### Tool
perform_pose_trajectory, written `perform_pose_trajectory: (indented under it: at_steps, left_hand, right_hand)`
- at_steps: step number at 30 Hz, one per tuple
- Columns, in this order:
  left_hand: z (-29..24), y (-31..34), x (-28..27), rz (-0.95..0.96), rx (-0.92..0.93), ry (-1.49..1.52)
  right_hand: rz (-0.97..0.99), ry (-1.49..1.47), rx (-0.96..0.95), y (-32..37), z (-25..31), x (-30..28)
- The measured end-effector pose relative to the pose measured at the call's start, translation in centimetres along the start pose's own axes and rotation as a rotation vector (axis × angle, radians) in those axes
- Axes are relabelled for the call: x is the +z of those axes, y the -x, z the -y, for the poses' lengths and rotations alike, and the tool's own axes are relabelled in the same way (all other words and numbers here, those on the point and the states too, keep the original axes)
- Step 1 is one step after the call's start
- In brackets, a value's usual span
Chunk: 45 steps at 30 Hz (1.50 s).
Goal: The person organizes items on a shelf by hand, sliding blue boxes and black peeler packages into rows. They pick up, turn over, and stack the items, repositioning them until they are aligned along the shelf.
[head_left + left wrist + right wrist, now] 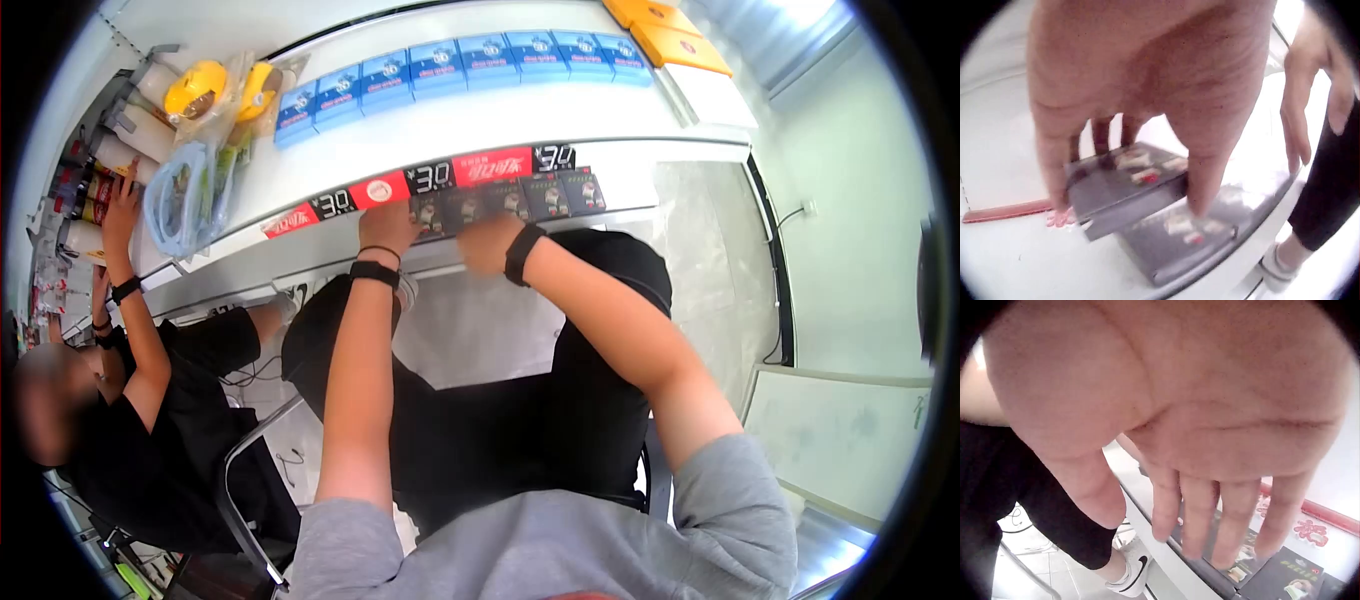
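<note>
My left hand (388,228) is at the left end of a row of dark flat boxes (547,198) on the lower shelf. In the left wrist view, its thumb and fingers grip one dark box (1125,190) by the sides. That box is tilted, its near end raised, and overlaps another dark box (1175,250) lying on the shelf. Just to the right, my right hand (487,243) is near the front of the row. Its fingers (1197,515) hang straight and spread over the boxes, holding nothing, as the right wrist view shows.
Above the shelf runs a red and black price strip (432,178). On the top surface stand a row of blue boxes (435,68), orange boxes (680,48) and bagged yellow items (196,90). Another person's hand (121,205) reaches to shelves at the left.
</note>
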<state>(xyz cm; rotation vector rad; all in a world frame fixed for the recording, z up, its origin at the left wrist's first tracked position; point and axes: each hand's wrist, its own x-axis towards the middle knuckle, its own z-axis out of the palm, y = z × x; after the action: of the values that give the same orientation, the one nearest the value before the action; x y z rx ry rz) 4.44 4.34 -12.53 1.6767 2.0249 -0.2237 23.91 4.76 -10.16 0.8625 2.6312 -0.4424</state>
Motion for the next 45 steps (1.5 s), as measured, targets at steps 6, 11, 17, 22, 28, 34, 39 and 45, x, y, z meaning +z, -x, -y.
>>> perform_pose_trajectory:
  at_steps: [6,11,17,22,28,34,39,45]
  left_hand:
    - [0.6,-1.3,6.7,-0.344,0.221,-0.029]
    - [-0.3,-1.6,7.7,-0.436,0.241,-0.059]
    - [-0.8,-1.9,7.3,-0.366,0.134,-0.071]
    - [-0.3,-1.3,5.7,-0.203,0.028,-0.071]
    - [-0.1,-0.7,5.6,-0.159,-0.073,-0.043]
    - [1.1,-2.4,6.0,-0.251,-0.233,0.199]
    - [0.9,-2.8,6.6,-0.337,0.039,0.277]
    - [0.0,-1.9,6.5,-0.403,0.135,0.477]
  right_hand:
    - [-0.034,0.0,0.096,-0.4,-2.1,0.4]
    - [-0.042,-0.122,0.156,-2.9,-4.3,1.3]
    - [-0.252,0.119,0.082,-5.8,-4.8,3.7]
    - [-0.302,0.067,0.043,-6.4,-5.1,5.8]
    - [-0.452,0.133,0.058,-8.0,-6.2,8.0]
    - [-0.604,0.014,0.129,-5.9,-4.2,3.1]
    - [-0.694,-0.31,0.134,-5.2,-2.4,1.0]
    - [-0.967,-0.278,0.207,-8.1,-2.5,6.5]
